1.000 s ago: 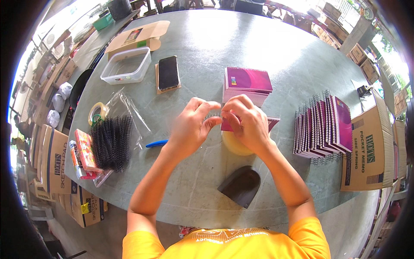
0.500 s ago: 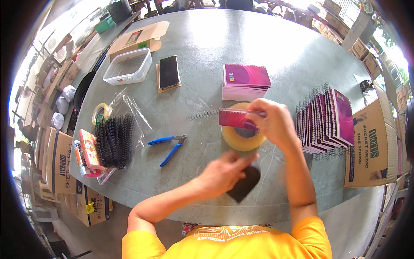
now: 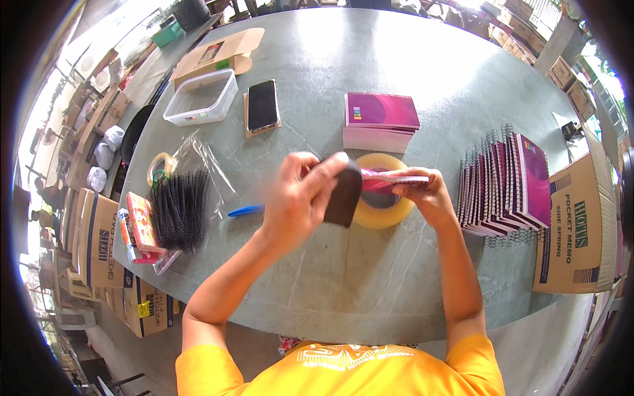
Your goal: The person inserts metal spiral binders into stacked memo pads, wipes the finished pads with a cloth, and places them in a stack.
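My left hand (image 3: pixel 297 191) is closed on a flat black piece with a rounded end (image 3: pixel 344 198), held upright beside the notebook; its exact kind does not show. A small purple memo notebook (image 3: pixel 386 177) is pinched in my right hand (image 3: pixel 426 197), nearly edge-on. Its left end lies against or behind the black piece, and I cannot see its coil. Below the notebook, a large roll of yellowish tape (image 3: pixel 383 218) lies on the table. Just beyond is a stack of purple memo covers and pages (image 3: pixel 382 119). Blue-handled cutters (image 3: pixel 246 210) lie partly hidden behind my left hand.
Coil-bound notebooks (image 3: pixel 505 185) stand in a row at right, beside an open carton (image 3: pixel 573 224). At left are black spiral coils (image 3: pixel 179 211), a small tape roll (image 3: pixel 160 166) and plastic film (image 3: pixel 208 165). A phone (image 3: pixel 262 105) and clear tub (image 3: pixel 201 99) sit farther back.
My left hand has risen from near the table's front with the black piece, up to the notebook's left end. My right hand has lowered slightly and turned the notebook edge-on. The cutters are now mostly covered.
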Tool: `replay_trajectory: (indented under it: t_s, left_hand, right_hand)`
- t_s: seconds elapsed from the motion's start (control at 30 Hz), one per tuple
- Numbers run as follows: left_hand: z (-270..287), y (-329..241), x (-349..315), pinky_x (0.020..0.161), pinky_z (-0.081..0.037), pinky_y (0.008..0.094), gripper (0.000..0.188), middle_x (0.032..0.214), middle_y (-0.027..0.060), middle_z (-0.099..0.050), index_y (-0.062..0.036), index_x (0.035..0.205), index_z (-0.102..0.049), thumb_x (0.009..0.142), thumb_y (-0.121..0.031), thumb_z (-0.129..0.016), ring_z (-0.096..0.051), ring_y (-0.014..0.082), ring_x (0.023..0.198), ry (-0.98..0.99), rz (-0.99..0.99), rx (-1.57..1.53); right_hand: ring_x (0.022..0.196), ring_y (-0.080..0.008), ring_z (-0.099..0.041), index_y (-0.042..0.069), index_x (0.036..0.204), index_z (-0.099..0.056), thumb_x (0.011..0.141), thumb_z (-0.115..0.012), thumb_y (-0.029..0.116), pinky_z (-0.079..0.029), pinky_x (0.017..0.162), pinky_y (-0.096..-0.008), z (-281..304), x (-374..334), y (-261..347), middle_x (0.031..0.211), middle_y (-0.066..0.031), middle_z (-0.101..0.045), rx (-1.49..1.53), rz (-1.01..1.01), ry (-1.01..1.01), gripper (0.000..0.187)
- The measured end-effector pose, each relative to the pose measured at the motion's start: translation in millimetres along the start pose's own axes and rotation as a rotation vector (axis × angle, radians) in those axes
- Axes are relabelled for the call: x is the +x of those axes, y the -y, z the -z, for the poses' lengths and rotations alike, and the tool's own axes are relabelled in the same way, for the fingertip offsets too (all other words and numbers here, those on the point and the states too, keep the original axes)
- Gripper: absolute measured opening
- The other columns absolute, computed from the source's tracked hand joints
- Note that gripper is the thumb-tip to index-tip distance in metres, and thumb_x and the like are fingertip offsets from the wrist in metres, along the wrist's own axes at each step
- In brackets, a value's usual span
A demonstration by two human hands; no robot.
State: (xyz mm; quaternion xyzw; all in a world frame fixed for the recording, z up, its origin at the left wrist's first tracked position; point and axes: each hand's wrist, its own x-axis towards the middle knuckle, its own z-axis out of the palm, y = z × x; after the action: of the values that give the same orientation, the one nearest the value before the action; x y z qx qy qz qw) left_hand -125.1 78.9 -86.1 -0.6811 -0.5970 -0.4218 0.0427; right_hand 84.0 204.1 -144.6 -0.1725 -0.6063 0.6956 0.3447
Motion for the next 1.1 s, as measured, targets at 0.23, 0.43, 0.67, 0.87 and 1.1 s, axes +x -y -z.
replay_trajectory:
  t_s: [0.23, 0.43, 0.67, 0.87, 1.1]
  left_hand:
    - [-2, 0, -7, 0.066, -0.045, 0.028, 0.038, 0.087, 0.0042, -0.054, -0.0083, 0.11, -0.065, 0.073, 0.0, -0.071, -0.055, 0.0179, 0.077, 0.004, -0.085, 0.224]
    - [10, -10, 16, 0.062, -0.046, 0.0308, 0.039, 0.085, 0.0054, -0.054, -0.0134, 0.107, -0.068, 0.07, 0.0, -0.071, -0.054, 0.0194, 0.073, -0.247, -0.063, 0.171]
    - [24, -12, 27, 0.062, -0.047, 0.0308, 0.04, 0.082, 0.0068, -0.055, -0.0137, 0.107, -0.067, 0.07, 0.002, -0.072, -0.054, 0.0195, 0.073, -0.324, -0.141, 0.219]
    - [-6, 2, 2, 0.071, -0.047, 0.0298, 0.031, 0.086, 0.0073, -0.061, -0.0052, 0.103, -0.066, 0.073, 0.003, -0.069, -0.057, 0.0197, 0.078, 0.163, -0.077, 0.035]
    - [-19, -5, -9, 0.067, -0.05, 0.0338, 0.03, 0.09, 0.0115, -0.064, -0.0054, 0.099, -0.066, 0.07, 0.0, -0.069, -0.06, 0.0236, 0.078, 0.397, -0.137, -0.033]
  right_hand:
    - [0.086, -0.01, -0.06, -0.003, 0.107, -0.064, 0.081, -0.068, 0.004, -0.049, 0.081, -0.0245, -5, 0, -1, 0.096, -0.0039, -0.066, 0.019, -0.121, -0.085, 0.027]
    - [0.088, -0.0113, -0.06, -0.003, 0.107, -0.063, 0.081, -0.069, 0.004, -0.051, 0.081, -0.0245, 7, -7, -11, 0.097, -0.0046, -0.066, 0.018, -0.128, -0.064, 0.027]
    - [0.092, -0.0101, -0.059, -0.001, 0.109, -0.064, 0.085, -0.062, 0.0, -0.048, 0.086, -0.024, -2, -1, -7, 0.103, -0.0045, -0.066, -0.041, -0.081, -0.079, 0.023]
    - [0.09, -0.0105, -0.06, 0.0, 0.108, -0.064, 0.083, -0.067, 0.005, -0.051, 0.081, -0.0244, 3, -2, -2, 0.102, -0.0045, -0.066, -0.031, -0.058, -0.069, 0.026]
    - [0.078, -0.0054, -0.06, 0.002, 0.104, -0.067, 0.081, -0.071, 0.008, -0.051, 0.066, -0.0189, -6, 1, 2, 0.09, -0.001, -0.066, -0.073, -0.104, -0.212, 0.024]
